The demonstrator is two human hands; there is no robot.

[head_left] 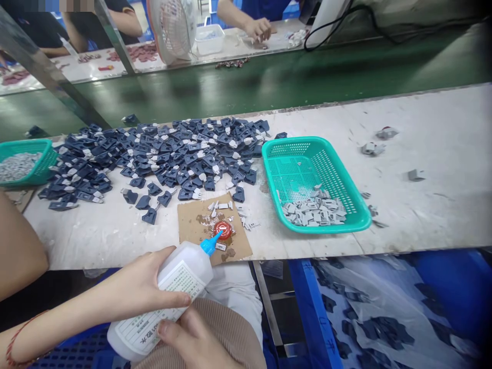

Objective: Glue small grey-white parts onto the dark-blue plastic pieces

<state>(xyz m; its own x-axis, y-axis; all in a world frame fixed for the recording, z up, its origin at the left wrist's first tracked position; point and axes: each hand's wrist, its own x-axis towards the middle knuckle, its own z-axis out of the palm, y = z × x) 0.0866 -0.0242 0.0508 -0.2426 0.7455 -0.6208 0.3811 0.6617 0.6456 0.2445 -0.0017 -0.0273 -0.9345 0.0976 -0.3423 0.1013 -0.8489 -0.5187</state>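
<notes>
My left hand (154, 287) is wrapped round a white plastic glue bottle (196, 264) with a printed label, held tilted over my lap. The thumb and fingers of my right hand (196, 335) grip the same bottle lower down. Its blue nozzle (209, 245) points up and away, its tip over a round red object (223, 230), perhaps a cap. That object sits on a stained piece of cardboard (244, 248) at the table's front edge. Small light-grey plastic pieces (221, 206) lie on the cardboard, one of them just below the nozzle tip.
Behind the cardboard spreads a heap of dark blue plastic parts (184, 159). A green basket (361, 218) of grey pieces stands right, another green basket (48, 161) left. Beyond runs a green belt (269, 82), with a fan (172, 31) and a co-worker's hand (259, 29) across it.
</notes>
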